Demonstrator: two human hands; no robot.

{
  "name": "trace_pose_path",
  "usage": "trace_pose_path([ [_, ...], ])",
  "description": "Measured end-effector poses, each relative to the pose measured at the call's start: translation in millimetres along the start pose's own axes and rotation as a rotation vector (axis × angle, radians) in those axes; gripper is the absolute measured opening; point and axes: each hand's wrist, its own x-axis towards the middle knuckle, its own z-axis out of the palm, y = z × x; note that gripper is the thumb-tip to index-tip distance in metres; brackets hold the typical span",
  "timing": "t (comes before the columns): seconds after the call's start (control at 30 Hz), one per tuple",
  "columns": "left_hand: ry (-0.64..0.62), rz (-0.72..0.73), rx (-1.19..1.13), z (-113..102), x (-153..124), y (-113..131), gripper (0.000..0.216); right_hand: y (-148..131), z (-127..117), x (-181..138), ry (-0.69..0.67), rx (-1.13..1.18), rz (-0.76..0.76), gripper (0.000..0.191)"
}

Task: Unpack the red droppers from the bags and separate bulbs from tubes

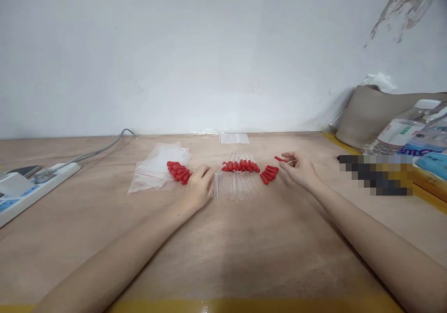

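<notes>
My left hand [199, 186] rests at the left end of the middle row, its fingers bent and pressed together. A small whitish tip shows just past these fingers; what they grip, if anything, is hidden. Beside it lies a row of droppers with red bulbs [240, 166] and thin clear tubes [235, 186] pointing both toward and away from me. Raised at the right, my right hand [298, 167] pinches a dropper with a red bulb [280, 159]. Below that bulb is a small fan of red bulbs [269, 174]. Another red heap [179, 172] sits left of my left hand.
Clear zip bags [153, 171] are stacked at the left, and a single bag [234, 138] lies by the wall. A power strip [38, 182] with a grey cable stands far left. At right are a plastic bottle [396, 129], a grey-brown bag [363, 115] and a pixelated dark patch.
</notes>
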Motion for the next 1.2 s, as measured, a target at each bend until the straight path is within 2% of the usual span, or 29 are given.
trace_pose_path([
  [0.17, -0.036, 0.079, -0.066, 7, -1, 0, 0.019, 9, 1, 4, -0.093, 0.071, 0.096, 0.03],
  [0.37, -0.129, 0.089, -0.155, 5, -5, 9, 0.015, 8, 6, 2, -0.125, -0.055, 0.022, 0.034],
  [0.5, -0.238, 0.101, -0.143, -7, -5, 14, 0.033, 11, 5, 1, -0.165, -0.145, 0.002, 0.038],
  [0.6, -0.349, 0.139, -0.083, -15, -4, 11, 0.046, 12, 3, 2, -0.124, -0.194, 0.01, 0.039],
  [0.7, -0.432, 0.18, -0.042, -19, -3, 4, 0.051, 9, 0, 3, -0.069, -0.214, 0.029, 0.039],
  [0.8, -0.476, 0.193, -0.034, -19, -2, 0, 0.051, -7, 1, 4, -0.059, -0.237, 0.032, 0.037],
  [0.93, -0.485, 0.175, -0.053, -18, -4, 0, 0.046, -39, 10, 4, -0.145, -0.288, -0.02, 0.024],
  [1.03, -0.445, 0.144, -0.047, -18, -6, -1, 0.042, -59, 20, 4, -0.262, -0.375, -0.091, 0.026],
  [1.2, -0.357, 0.131, -0.041, -16, -9, -4, 0.039, -69, 32, 4, -0.367, -0.58, -0.231, 0.029],
])
